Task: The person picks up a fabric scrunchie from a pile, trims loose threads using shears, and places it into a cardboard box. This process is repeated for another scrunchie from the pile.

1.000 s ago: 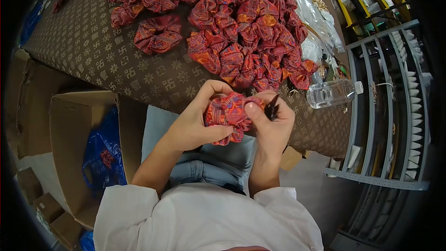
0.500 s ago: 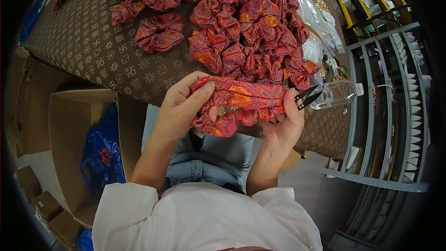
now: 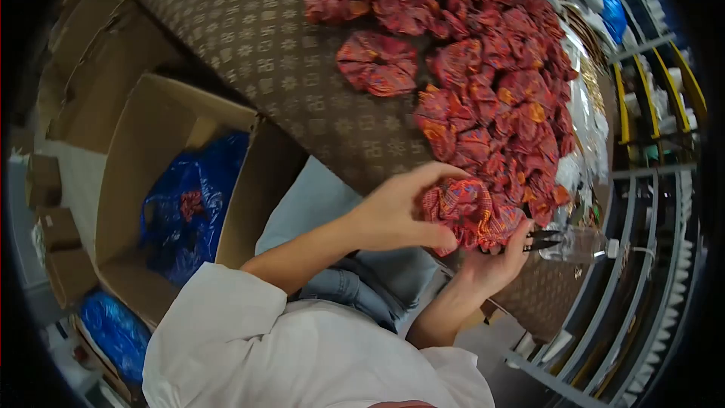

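Note:
A red patterned scrunchie (image 3: 472, 211) is bunched up between my two hands over the table's front edge. My left hand (image 3: 404, 211) grips its left side, with fingers over the top and thumb below. At its lower right, my right hand (image 3: 495, 261) holds the same scrunchie and also keeps small black thread snips (image 3: 542, 240), whose blades point right. Just behind my hands lies a big pile of similar red scrunchies (image 3: 498, 91). One scrunchie (image 3: 377, 64) lies apart, left of the pile.
The brown patterned table (image 3: 272, 45) spreads ahead. A clear plastic bottle (image 3: 578, 245) lies beside the snips. On the left stands an open cardboard box (image 3: 124, 181) with a blue plastic bag (image 3: 200, 181) inside. Grey metal shelving (image 3: 642, 257) is at the right.
The scrunchie was stretched out lengthwise between my hands and is now bunched into a rounder shape. My hands have come closer together. The whole view has turned, moving the table and box.

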The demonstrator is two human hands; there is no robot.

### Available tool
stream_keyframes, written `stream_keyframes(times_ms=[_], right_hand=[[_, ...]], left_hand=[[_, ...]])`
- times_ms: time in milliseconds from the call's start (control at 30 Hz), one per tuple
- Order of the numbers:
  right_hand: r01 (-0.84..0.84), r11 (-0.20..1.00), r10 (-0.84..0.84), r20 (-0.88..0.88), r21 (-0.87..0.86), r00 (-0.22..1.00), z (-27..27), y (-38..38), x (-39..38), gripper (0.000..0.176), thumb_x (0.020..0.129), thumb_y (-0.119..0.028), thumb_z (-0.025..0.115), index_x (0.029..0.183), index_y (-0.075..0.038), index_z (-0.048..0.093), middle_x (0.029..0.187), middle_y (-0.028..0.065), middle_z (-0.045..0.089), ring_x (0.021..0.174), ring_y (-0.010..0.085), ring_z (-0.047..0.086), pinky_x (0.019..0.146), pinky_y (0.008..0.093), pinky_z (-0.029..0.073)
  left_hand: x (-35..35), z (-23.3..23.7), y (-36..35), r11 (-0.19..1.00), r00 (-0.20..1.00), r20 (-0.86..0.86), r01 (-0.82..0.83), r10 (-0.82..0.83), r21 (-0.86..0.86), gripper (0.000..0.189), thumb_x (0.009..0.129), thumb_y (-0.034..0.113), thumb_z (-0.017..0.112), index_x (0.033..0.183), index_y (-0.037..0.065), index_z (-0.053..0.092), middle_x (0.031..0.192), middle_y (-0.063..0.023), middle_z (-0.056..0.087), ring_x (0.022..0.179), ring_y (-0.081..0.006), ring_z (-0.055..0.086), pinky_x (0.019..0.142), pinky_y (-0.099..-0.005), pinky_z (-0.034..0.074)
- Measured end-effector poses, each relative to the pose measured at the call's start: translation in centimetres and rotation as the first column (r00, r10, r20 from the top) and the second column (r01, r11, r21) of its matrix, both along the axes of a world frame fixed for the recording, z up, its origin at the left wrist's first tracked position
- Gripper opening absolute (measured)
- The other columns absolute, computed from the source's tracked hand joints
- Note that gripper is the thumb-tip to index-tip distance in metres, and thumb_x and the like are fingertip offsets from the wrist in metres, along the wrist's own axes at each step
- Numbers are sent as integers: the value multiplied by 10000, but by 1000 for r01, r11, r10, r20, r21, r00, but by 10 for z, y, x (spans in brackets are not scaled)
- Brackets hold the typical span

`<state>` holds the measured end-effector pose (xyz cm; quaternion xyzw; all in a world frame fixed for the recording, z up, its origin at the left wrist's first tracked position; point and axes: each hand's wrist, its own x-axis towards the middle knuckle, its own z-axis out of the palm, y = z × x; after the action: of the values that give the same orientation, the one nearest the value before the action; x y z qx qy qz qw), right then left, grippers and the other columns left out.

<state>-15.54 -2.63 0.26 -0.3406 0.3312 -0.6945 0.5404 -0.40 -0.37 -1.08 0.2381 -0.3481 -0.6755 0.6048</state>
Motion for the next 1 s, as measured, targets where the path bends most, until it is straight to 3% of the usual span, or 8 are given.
stream_keyframes(times_ms=[67, 267, 333, 500, 667, 867, 900, 1000], right_hand=[[240, 964, -223, -141, 111, 965, 7, 7, 33, 82, 845, -100, 522, 841, -30, 481, 739, 24, 508, 665, 83, 496, 602, 236, 426], [-250, 968, 246, -139, -13, 959, -14, -13, 7, 183, 879, -149, 480, 775, 0, 502, 589, 17, 414, 444, 47, 297, 404, 182, 216], [-180, 984, 179, -185, 11, 966, -16, -20, 16, 233, 894, -171, 453, 739, -6, 506, 554, 10, 369, 428, 50, 244, 399, 189, 174], [-201, 979, 205, -341, 48, 917, -35, -30, 21, 243, 889, -171, 471, 736, 11, 522, 568, 18, 407, 430, 50, 262, 400, 195, 187], [-231, 971, 235, -347, 55, 908, -46, -34, 20, 223, 874, -159, 502, 739, 16, 534, 587, 22, 440, 431, 46, 265, 390, 193, 180], [-114, 989, 142, -448, 88, 883, -44, -31, 28, 216, 872, -161, 507, 743, 9, 541, 576, 14, 442, 426, 35, 265, 386, 191, 179], [-123, 989, 146, -455, 80, 878, -45, -32, 27, 217, 872, -166, 508, 745, 6, 542, 575, 13, 444, 425, 34, 263, 385, 191, 177], [-154, 986, 169, -453, 72, 875, -46, -33, 24, 216, 873, -170, 507, 747, 2, 543, 581, 14, 453, 427, 30, 269, 386, 187, 178]], left_hand=[[3, 7, 7, 995, 982, 184, 51, -35, -81, 456, 664, -20, 649, 1098, 10, 512, 1088, -91, 520, 1044, -131, 475, 891, -270, 371], [65, -23, 29, 947, 935, 148, -316, 321, -54, 322, 691, -122, 499, 988, -2, 532, 987, -49, 558, 942, -114, 517, 861, -254, 387], [104, -32, 51, 853, 809, 295, -520, 508, -42, 295, 695, -113, 515, 964, 7, 533, 970, -39, 564, 928, -105, 520, 848, -254, 400], [215, -115, 132, 179, 180, 496, -983, 850, 50, 297, 734, 1, 580, 1019, 19, 499, 905, -43, 575, 831, -108, 545, 736, -245, 442], [289, -207, 265, -557, -432, 484, -818, 761, 145, 246, 757, -32, 513, 1000, 1, 492, 924, -93, 569, 821, -186, 578, 709, -279, 477], [301, -285, 312, -738, -580, 537, -663, 613, 127, 233, 706, -39, 587, 925, -14, 513, 922, -111, 568, 814, -170, 579, 645, -262, 479], [305, -335, 318, -743, -539, 586, -647, 605, 172, 235, 728, 36, 619, 940, 13, 520, 861, -69, 578, 681, -155, 588, 540, -297, 483], [265, -393, 297, -357, 354, 705, -672, 615, 649, 224, 718, 178, 670, 866, 44, 570, 802, -47, 589, 657, -168, 569, 532, -324, 452]])
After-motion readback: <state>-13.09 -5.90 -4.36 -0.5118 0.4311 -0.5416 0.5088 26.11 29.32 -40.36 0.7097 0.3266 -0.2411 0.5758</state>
